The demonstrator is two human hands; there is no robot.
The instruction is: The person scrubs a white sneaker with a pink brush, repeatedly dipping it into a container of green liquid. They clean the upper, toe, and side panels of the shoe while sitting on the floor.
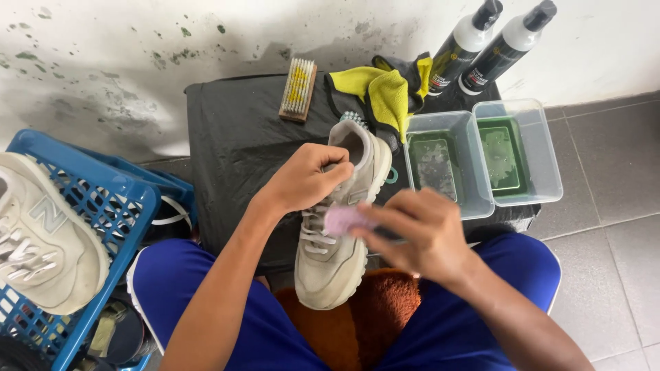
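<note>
A beige sneaker (335, 264) with white laces lies toe toward me across a black-covered low table (237, 137) and a brown towel (385, 306) on my lap. My left hand (304, 178) grips the sneaker at its collar and tongue. My right hand (419, 230) holds a small pink brush or sponge (342, 220) against the sneaker's side, near the laces; motion blur hides its exact shape.
A blue plastic crate (103, 199) on the left carries a second beige sneaker (41, 240). On the table lie a wooden brush (298, 89), a yellow-and-black cloth (381, 89), two dark spray bottles (474, 41) and two clear tubs (481, 158) with green liquid. Grey tiled floor lies at right.
</note>
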